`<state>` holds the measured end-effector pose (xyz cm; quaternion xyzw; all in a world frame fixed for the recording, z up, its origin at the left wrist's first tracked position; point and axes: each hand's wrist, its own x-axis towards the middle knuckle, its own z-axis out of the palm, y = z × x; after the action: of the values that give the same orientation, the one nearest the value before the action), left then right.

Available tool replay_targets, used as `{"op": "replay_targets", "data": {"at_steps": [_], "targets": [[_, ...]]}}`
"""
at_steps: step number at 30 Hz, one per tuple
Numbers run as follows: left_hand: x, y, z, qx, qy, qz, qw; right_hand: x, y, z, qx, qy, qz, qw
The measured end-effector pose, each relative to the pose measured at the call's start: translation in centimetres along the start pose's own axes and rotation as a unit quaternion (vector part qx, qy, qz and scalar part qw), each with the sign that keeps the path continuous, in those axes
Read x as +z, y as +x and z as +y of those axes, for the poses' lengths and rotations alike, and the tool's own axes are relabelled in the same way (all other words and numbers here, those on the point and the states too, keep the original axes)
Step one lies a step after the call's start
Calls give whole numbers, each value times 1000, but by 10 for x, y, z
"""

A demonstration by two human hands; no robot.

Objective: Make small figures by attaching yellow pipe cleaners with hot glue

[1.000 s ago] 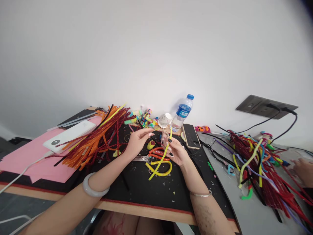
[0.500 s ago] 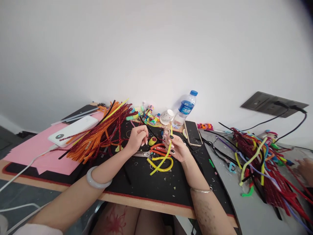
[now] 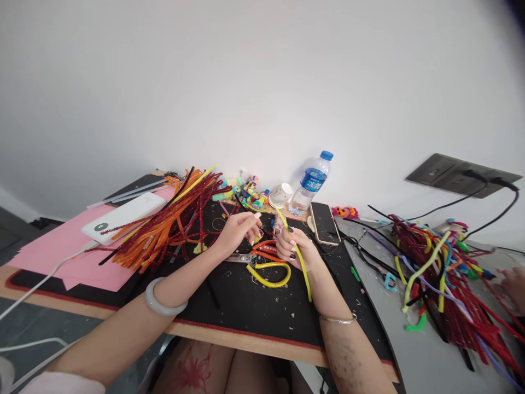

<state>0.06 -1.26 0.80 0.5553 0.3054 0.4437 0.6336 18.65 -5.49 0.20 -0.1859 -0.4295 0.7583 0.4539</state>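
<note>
A yellow pipe cleaner [image 3: 304, 276] passes through the curled fingers of my right hand [image 3: 301, 249], its lower end hanging down toward the wrist. Behind those fingers is a small pinkish object [image 3: 279, 223]; whether it is held I cannot tell. My left hand [image 3: 238, 232] hovers just to the left, fingers loosely bent and apart, with nothing visible in them. A yellow coiled piece [image 3: 258, 237] is partly hidden by its fingertips. Below, scissors with orange handles [image 3: 264, 251] lie near a bent yellow pipe cleaner [image 3: 273, 283] on the black mat [image 3: 254, 317].
Orange and dark red pipe cleaners [image 3: 164, 219] spread over pink paper [image 3: 53, 241] and a white power bank [image 3: 123, 219]. A paper cup [image 3: 280, 195], water bottle [image 3: 310, 183] and phone [image 3: 325, 223] stand or lie behind. More stems [image 3: 443, 284] and another person's hand [image 3: 512, 284] are at right.
The yellow pipe cleaner in my right hand has swung from leaning down-left to down-right, and the fingers have curled tighter. My left hand has moved slightly right, its fingers loosening.
</note>
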Motion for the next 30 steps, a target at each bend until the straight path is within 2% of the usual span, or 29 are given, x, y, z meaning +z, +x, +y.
{"op": "replay_targets", "data": {"at_steps": [4, 10, 14, 18, 23, 27, 30], "targets": [[6, -2, 2, -48, -15, -26, 998, 1, -3, 1, 46, -23, -39, 998], [5, -2, 2, -81, -152, -50, 984, 2, -5, 0, 139, -46, -97, 984], [1, 1, 2, -69, -226, -9, 972, 4, -6, -1, 170, -71, -113, 976], [-4, 5, 0, -51, -289, 62, 954, 3, -7, -2, 141, -79, -79, 984], [-9, 11, -1, -45, -328, 157, 931, 4, -6, -7, 7, -30, 34, 999], [-10, 12, -2, -48, -320, 172, 930, 5, -4, -11, -50, 40, 137, 989], [-9, 10, -1, -44, -303, 158, 939, 2, -2, -9, -75, 46, 181, 979]]}}
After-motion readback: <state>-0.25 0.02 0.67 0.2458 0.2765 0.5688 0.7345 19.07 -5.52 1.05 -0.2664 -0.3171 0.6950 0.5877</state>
